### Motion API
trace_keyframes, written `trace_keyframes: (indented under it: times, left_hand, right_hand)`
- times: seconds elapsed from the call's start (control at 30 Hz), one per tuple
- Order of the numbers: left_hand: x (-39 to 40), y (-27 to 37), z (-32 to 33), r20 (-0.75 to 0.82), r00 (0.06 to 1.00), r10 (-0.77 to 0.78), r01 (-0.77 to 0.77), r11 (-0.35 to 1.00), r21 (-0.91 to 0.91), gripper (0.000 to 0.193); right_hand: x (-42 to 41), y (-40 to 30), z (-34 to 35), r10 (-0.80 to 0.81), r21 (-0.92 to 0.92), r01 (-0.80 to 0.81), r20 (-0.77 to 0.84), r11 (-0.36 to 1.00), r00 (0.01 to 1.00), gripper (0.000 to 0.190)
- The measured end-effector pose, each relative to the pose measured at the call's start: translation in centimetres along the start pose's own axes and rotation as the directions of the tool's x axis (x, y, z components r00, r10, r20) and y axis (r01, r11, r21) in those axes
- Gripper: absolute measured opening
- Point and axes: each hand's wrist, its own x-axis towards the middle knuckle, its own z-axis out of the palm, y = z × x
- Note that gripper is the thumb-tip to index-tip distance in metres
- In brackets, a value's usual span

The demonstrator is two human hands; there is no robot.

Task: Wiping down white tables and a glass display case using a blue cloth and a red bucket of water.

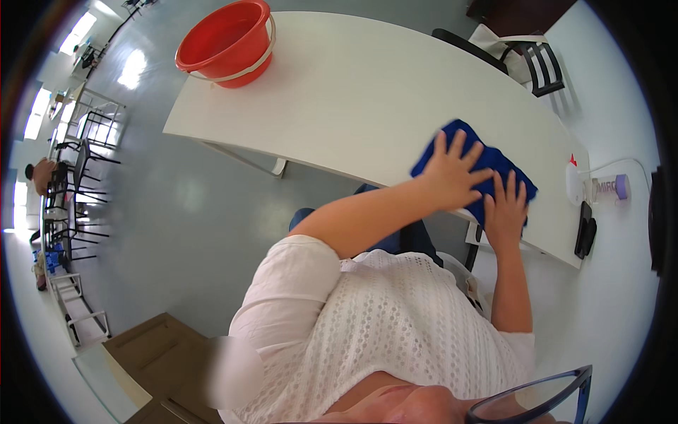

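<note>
A dark blue cloth [495,156] lies spread on the white table [344,95], close to its near edge. My left hand [455,172] rests palm down on the cloth's left and middle part, fingers spread. Beside it, my right hand [506,212] is laid flat on the cloth's lower right part, its fingers also apart. The two hands are nearly touching. Part of the cloth reaches to the table's near edge beneath them. A red plastic bucket [228,47] with a pale handle stands at the table's far left corner.
At the table's right end are a white bottle with a red tip [573,183], a clear bottle with a purple cap [609,187] and black objects [584,230]. A black chair [540,66] stands beyond the far edge. Another person [42,175] sits far left, near several chairs.
</note>
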Motion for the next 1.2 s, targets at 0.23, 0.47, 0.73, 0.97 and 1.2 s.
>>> trace_keyframes:
  times: [0.23, 0.47, 0.73, 0.97, 1.2]
  left_hand:
    - [-7.1, -8.7, -4.3, -0.081, 0.957, -0.277, 0.287, 0.945, 0.157, 0.050]
    - [-13.7, -15.2, -8.0, -0.030, 0.813, -0.582, 0.576, 0.794, 0.195, 0.048]
    - [-12.0, -14.6, -8.5, -0.047, 0.712, -0.701, 0.702, 0.712, 0.028, 0.068]
    - [-3.5, -6.0, -4.6, -0.045, 0.897, -0.439, 0.441, 0.889, 0.122, 0.072]
    - [2.6, 3.3, -0.6, 0.052, 0.998, -0.047, 0.048, 0.999, -0.018, 0.055]
  right_hand:
    - [5.7, -11.3, -1.1, -0.224, 0.163, 0.231, -0.058, 0.959, 0.973, 0.051]
    - [7.7, -18.2, -1.0, -0.401, 0.665, 0.498, -0.310, 0.557, 0.862, 0.053]
    - [7.3, 0.6, 1.5, 0.013, 0.548, 0.284, -0.475, 0.787, 0.880, 0.048]
    - [-3.1, 22.3, 4.6, 0.338, 0.096, -0.324, -0.268, 0.941, 0.902, 0.043]
    - [-3.7, 20.2, 4.4, 0.442, 0.090, -0.433, -0.208, 0.897, 0.872, 0.043]
